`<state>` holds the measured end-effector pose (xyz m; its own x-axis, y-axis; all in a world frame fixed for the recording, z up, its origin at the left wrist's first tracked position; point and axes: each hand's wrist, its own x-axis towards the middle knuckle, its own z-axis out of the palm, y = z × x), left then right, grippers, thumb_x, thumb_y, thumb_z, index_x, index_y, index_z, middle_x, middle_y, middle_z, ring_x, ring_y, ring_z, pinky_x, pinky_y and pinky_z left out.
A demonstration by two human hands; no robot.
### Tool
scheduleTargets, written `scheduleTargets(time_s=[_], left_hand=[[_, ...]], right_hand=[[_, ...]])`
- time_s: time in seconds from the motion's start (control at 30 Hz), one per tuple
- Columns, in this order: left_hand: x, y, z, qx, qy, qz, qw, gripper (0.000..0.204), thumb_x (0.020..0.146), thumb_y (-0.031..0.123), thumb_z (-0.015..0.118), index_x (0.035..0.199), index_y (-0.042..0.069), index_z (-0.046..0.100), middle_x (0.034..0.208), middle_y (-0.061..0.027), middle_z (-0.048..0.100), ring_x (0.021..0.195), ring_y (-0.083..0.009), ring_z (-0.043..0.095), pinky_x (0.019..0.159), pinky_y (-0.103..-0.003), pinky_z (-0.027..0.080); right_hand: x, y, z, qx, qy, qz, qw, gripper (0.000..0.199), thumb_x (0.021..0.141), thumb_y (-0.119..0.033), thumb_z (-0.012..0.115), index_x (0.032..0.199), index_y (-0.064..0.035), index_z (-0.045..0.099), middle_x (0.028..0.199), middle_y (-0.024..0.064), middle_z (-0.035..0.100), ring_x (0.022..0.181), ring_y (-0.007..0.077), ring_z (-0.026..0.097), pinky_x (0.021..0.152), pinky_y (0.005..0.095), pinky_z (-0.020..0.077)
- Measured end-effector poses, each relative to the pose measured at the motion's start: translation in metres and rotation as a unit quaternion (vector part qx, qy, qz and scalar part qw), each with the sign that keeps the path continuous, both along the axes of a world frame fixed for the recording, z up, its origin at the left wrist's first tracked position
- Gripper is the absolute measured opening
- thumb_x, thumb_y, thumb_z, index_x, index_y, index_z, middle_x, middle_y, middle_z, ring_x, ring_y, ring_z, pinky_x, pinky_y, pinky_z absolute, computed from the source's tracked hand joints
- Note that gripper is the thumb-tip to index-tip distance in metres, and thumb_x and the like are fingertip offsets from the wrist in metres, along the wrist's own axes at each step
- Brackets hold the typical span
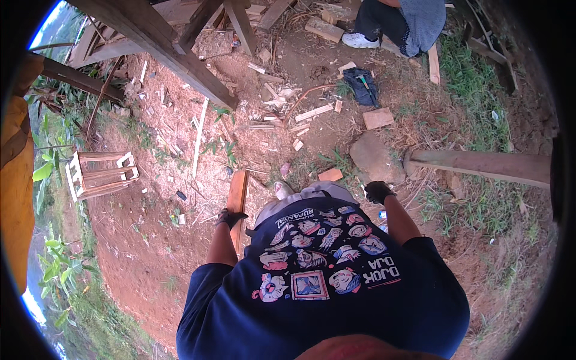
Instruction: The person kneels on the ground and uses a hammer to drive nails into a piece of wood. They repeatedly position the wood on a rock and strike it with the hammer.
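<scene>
My left hand (230, 218), in a dark glove, grips a long reddish-brown wooden plank (238, 191) beside my left leg. Its thumb lies across the plank's top face, and the plank's near end is hidden by my body. Out to the right, my right hand (378, 192), also gloved, hangs above the ground with nothing visible in it. Its fingers look loosely bent and a little apart. Close to that hand are a large flat stone (376, 157) and a short wood block (330, 174).
Wooden beams (162, 51) slant overhead at the upper left, and a post (480, 166) reaches in from the right. A small wooden frame (102, 174) stands at left. Offcuts and a dark bag (361, 89) with a hammer-like tool lie ahead. Another person (399, 27) sits at the top.
</scene>
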<state>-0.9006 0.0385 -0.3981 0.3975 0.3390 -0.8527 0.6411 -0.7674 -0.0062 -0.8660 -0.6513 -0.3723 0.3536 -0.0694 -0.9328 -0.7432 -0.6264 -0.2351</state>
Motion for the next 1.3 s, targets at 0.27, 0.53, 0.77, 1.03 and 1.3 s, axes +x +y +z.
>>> scheduleTargets(time_s=[0.27, 0.53, 0.77, 1.03, 1.3], left_hand=[[-0.006, 0.019, -0.004, -0.058, 0.172, -0.078, 0.980, 0.094, 0.071, 0.071, 0.090, 0.130, -0.001, 0.078, 0.125, -0.0202, 0.079, 0.123, -0.0283, 0.074, 0.108, -0.046, 0.056], [0.216, 0.034, -0.044, -0.013, 0.079, -0.270, 0.960, 0.099, 0.066, 0.071, 0.093, 0.133, -0.001, 0.077, 0.133, -0.0199, 0.078, 0.124, -0.0308, 0.074, 0.108, -0.046, 0.058], [0.450, -0.103, 0.013, -0.007, 0.024, -0.423, 0.906, 0.136, 0.059, 0.072, 0.096, 0.163, 0.000, 0.046, 0.162, -0.0236, 0.058, 0.151, -0.0383, 0.056, 0.124, -0.048, 0.048], [0.541, -0.211, 0.057, -0.030, -0.002, -0.510, 0.859, 0.126, 0.063, 0.062, 0.099, 0.159, -0.003, 0.049, 0.167, -0.0296, 0.049, 0.156, -0.0410, 0.049, 0.129, -0.050, 0.042], [0.508, -0.255, 0.005, 0.017, 0.063, -0.638, 0.767, 0.135, 0.062, 0.063, 0.099, 0.166, -0.002, 0.042, 0.170, -0.0260, 0.047, 0.157, -0.0393, 0.048, 0.129, -0.049, 0.042]], right_hand=[[0.012, -0.005, -0.008, 0.110, -0.181, -0.272, 0.939, 0.026, 0.112, -0.029, 0.059, 0.098, -0.0101, 0.068, 0.084, 0.0040, 0.071, 0.063, 0.0182, 0.067, 0.055, 0.0363, 0.0550], [-0.139, -0.008, -0.045, -0.058, 0.118, -0.400, 0.907, 0.029, 0.110, -0.037, 0.063, 0.113, -0.0098, 0.074, 0.093, 0.0108, 0.079, 0.067, 0.0243, 0.073, 0.057, 0.0419, 0.0596], [-0.194, 0.137, -0.022, -0.005, 0.045, -0.692, 0.721, 0.030, 0.107, -0.040, 0.070, 0.122, -0.0136, 0.070, 0.100, 0.0147, 0.080, 0.077, 0.0291, 0.076, 0.066, 0.0474, 0.0604], [-0.153, 0.286, 0.030, 0.039, 0.029, -0.669, 0.741, 0.024, 0.105, -0.034, 0.067, 0.112, -0.0120, 0.072, 0.093, 0.0092, 0.077, 0.067, 0.0176, 0.068, 0.061, 0.0356, 0.0576], [-0.180, 0.391, 0.041, -0.056, -0.019, -0.822, 0.566, 0.021, 0.102, -0.032, 0.067, 0.104, -0.0108, 0.071, 0.087, 0.0081, 0.075, 0.064, 0.0174, 0.066, 0.059, 0.0370, 0.0546]])
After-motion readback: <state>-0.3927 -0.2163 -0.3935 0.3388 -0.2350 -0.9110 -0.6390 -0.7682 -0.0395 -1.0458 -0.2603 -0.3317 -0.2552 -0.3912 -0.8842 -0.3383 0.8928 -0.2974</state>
